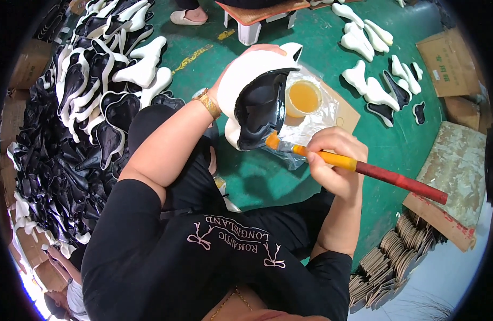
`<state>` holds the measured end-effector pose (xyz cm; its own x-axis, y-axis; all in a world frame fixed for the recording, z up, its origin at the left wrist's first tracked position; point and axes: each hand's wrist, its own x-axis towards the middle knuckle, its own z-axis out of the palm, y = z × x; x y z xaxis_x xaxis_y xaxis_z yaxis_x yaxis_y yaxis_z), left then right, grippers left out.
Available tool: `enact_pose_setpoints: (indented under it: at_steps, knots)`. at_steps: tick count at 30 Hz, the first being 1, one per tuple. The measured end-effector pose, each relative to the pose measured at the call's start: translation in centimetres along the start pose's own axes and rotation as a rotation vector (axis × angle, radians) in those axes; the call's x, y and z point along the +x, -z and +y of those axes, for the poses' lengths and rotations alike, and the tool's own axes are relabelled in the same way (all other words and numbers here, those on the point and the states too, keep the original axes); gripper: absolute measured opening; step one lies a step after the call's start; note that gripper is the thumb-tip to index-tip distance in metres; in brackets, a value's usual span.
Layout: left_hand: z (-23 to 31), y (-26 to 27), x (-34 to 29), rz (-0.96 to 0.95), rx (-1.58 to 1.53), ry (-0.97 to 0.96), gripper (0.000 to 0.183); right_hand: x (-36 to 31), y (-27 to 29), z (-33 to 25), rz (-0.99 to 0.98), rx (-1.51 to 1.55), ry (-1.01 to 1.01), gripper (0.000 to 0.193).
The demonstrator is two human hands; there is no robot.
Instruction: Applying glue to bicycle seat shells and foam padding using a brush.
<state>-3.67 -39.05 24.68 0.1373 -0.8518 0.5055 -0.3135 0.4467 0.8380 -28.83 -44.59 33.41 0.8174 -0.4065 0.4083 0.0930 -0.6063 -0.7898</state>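
Observation:
My left hand [269, 48] grips a white saddle-shaped foam piece [249, 69] from behind; most of its fingers are hidden. The piece is tilted so that its hollow, glossy black inside faces me. My right hand [338, 160] is closed round a brush [337, 159] with a yellow and red handle. The orange-stained bristles touch, or nearly touch, the lower rim of the black inside. Just beyond the piece stands a tub of amber liquid [304, 97], on clear plastic sheeting [319, 128] over cardboard.
Similar white-and-black pieces [145, 61] are heaped at the left, above a pile of black parts [64, 171]. More white pieces [379, 93] lie on the green floor at the right. Stacked cardboard pieces [385, 257] and boxes [450, 61] line the right side. A low stool [250, 32] stands ahead, near another person's foot.

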Motion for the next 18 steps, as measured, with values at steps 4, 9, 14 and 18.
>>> enact_pose_setpoints:
  at_steps: [4,9,14,18]
  knots:
    - [-0.7,-0.1,0.2,0.083,0.1,-0.078,0.041,0.0,-0.7,0.4,-0.01,0.095,-0.041,0.008]
    - [-1.1,-0.2,0.2,0.183,0.152,-0.121,0.044,-1.4,-2.2,2.0,0.098,0.715,-0.379,0.009]
    - [-2.7,1.3,0.3,0.271,-0.069,0.015,0.043,-1.1,-2.2,2.2,0.177,0.88,-0.474,0.01]
    - [-1.8,2.2,0.9,0.168,0.628,-0.242,0.044,-0.5,0.2,1.8,0.134,0.106,-0.121,0.008]
